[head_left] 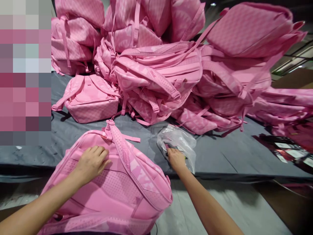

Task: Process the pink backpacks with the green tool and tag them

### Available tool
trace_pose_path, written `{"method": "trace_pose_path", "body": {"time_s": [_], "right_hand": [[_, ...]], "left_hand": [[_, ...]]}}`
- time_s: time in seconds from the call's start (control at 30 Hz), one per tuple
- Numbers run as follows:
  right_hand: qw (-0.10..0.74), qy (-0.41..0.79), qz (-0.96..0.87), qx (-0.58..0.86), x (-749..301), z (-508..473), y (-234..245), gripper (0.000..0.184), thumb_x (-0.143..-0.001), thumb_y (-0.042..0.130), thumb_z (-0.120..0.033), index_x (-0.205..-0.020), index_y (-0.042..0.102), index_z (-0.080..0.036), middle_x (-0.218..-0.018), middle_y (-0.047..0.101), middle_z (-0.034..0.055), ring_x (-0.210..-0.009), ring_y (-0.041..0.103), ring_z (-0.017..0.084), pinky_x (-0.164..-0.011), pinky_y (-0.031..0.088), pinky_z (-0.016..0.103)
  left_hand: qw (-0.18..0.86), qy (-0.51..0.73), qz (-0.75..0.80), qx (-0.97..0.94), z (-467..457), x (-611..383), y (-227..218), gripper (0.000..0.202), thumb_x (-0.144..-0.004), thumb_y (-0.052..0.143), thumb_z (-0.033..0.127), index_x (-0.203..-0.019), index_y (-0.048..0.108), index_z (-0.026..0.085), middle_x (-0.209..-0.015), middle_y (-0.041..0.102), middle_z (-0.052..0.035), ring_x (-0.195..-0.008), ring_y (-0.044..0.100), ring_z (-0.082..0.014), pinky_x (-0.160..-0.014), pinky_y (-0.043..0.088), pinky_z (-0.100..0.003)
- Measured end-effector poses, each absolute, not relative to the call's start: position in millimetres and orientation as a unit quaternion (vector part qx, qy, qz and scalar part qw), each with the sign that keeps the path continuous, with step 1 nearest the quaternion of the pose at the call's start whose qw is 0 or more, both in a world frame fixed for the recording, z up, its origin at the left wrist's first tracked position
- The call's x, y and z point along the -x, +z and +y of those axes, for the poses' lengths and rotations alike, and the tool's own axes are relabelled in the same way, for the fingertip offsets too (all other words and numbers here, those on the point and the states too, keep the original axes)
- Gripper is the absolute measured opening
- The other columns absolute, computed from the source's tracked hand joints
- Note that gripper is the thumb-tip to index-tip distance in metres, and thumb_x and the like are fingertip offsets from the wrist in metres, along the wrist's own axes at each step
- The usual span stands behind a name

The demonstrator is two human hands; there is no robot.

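Picking something from the clear plastic bag [188,143] looks like the step you have in hand, with a pink backpack [113,184] close in front of you. In the head view, your left hand [93,162] lies over the upper part of the backpack's padded back panel, fingers bent; whether they pinch the fabric or only rest on it cannot be told. Your right hand [176,159] is at the plastic bag on the desk [234,150], its fingers down against a dark item [168,146]; the grip is too hidden to tell whether they have closed on it. The backpack is at the desk's near edge, back panel facing you, one shoulder strap [122,150] slanting down its right side. Your next move seems to call for a sure hold on one item, free of the plastic.

Beyond, a heap of pink backpacks [156,71] crowds the far part of the desk, straps dangling, and a smaller pink bag [93,109] sits just behind yours. To the right lie dark pieces with white labels [290,151]. The loose plastic around your right hand could snag, as could the strap end [132,138] pointing toward it.
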State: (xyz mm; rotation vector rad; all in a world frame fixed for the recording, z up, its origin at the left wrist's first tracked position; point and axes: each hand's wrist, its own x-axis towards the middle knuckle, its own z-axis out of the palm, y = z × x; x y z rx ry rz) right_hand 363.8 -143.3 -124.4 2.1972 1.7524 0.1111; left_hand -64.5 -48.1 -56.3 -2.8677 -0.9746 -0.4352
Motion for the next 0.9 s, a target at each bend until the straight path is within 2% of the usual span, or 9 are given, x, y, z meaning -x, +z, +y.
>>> {"method": "trace_pose_path", "body": {"time_s": [0.2, 0.33, 0.4, 0.47, 0.53, 0.6, 0.77, 0.83, 0.9], "right_hand": [[0.126, 0.016, 0.581, -0.804, -358, -147, -110, 0.026, -0.088, 0.045, -0.007, -0.095, 0.07, -0.013, -0.095, 0.071, 0.0126, -0.092, 0.065, 0.023, -0.077, 0.045, 0.029], [0.074, 0.06, 0.52, -0.849, -339, -153, -75, 0.035, -0.088, 0.042, -0.009, -0.112, 0.067, -0.014, -0.106, 0.07, 0.0131, -0.096, 0.065, 0.024, -0.078, 0.046, 0.03], [-0.013, 0.077, 0.503, -0.861, -320, -158, -49, 0.034, -0.091, 0.041, -0.016, -0.115, 0.065, -0.015, -0.108, 0.069, 0.0125, -0.097, 0.065, 0.024, -0.079, 0.047, 0.031], [-0.177, 0.028, 0.491, -0.853, -292, -162, -20, 0.029, -0.091, 0.048, -0.028, -0.107, 0.068, -0.016, -0.097, 0.071, 0.0101, -0.088, 0.066, 0.024, -0.075, 0.048, 0.031], [-0.338, -0.125, 0.475, -0.803, -260, -162, 6, 0.029, -0.084, 0.059, -0.04, -0.097, 0.068, -0.016, -0.08, 0.07, 0.0058, -0.074, 0.064, 0.021, -0.067, 0.048, 0.03], [-0.407, -0.294, 0.461, -0.732, -226, -158, 24, 0.03, -0.078, 0.067, -0.044, -0.089, 0.066, -0.016, -0.067, 0.066, 0.0013, -0.062, 0.06, 0.017, -0.06, 0.047, 0.027], [-0.403, -0.442, 0.51, -0.618, -166, -144, 34, 0.025, -0.078, 0.067, -0.041, -0.08, 0.069, -0.017, -0.071, 0.069, 0.0025, -0.064, 0.062, 0.015, -0.061, 0.048, 0.026], [-0.392, -0.428, 0.546, -0.604, -158, -139, 32, 0.025, -0.08, 0.065, -0.041, -0.082, 0.072, -0.017, -0.077, 0.071, 0.0044, -0.072, 0.064, 0.018, -0.065, 0.05, 0.027], [-0.405, -0.392, 0.546, -0.62, -157, -136, 32, 0.027, -0.08, 0.066, -0.044, -0.087, 0.073, -0.018, -0.086, 0.073, 0.0062, -0.078, 0.066, 0.019, -0.069, 0.051, 0.028]], "left_hand": [[0.03, -0.135, -0.323, 0.936, -48, 64, -56, 0.021, -0.093, 0.053, 0.036, -0.094, 0.061, 0.017, -0.095, 0.063, -0.0095, -0.084, 0.057, -0.0231, -0.07, 0.042, -0.036], [-0.03, -0.181, -0.337, 0.924, -48, 66, -52, 0.027, -0.092, 0.053, 0.035, -0.112, 0.058, 0.017, -0.106, 0.064, -0.0103, -0.093, 0.059, -0.0245, -0.077, 0.046, -0.038], [-0.092, -0.247, -0.346, 0.901, -50, 65, -45, 0.033, -0.093, 0.053, 0.033, -0.121, 0.054, 0.017, -0.112, 0.064, -0.0105, -0.101, 0.058, -0.024, -0.086, 0.047, -0.039], [-0.161, -0.307, -0.35, 0.87, -55, 59, -34, 0.03, -0.094, 0.052, 0.03, -0.12, 0.055, 0.017, -0.112, 0.064, -0.0098, -0.105, 0.058, -0.0223, -0.091, 0.047, -0.039], [-0.252, -0.332, -0.357, 0.836, -62, 48, -22, 0.025, -0.094, 0.051, 0.03, -0.114, 0.059, 0.017, -0.106, 0.067, -0.0078, -0.096, 0.062, -0.019, -0.085, 0.05, -0.036], [-0.371, -0.324, -0.362, 0.791, -72, 35, -12, 0.024, -0.092, 0.055, 0.032, -0.11, 0.062, 0.018, -0.098, 0.069, -0.0052, -0.08, 0.063, -0.0149, -0.073, 0.051, -0.03], [-0.559, -0.31, -0.336, 0.691, -87, 19, 0, 0.02, -0.083, 0.067, 0.028, -0.1, 0.067, 0.017, -0.085, 0.071, -0.0027, -0.07, 0.063, -0.0129, -0.062, 0.051, -0.024], [-0.539, -0.339, -0.334, 0.695, -87, 26, 0, 0.011, -0.087, 0.06, 0.023, -0.088, 0.067, 0.015, -0.073, 0.069, -0.0016, -0.063, 0.063, -0.0116, -0.057, 0.051, -0.022], [-0.432, -0.402, -0.31, 0.745, -85, 39, -2, 0.014, -0.089, 0.053, 0.014, -0.09, 0.067, 0.015, -0.079, 0.071, -0.0037, -0.069, 0.067, -0.0123, -0.063, 0.055, -0.022]]}}
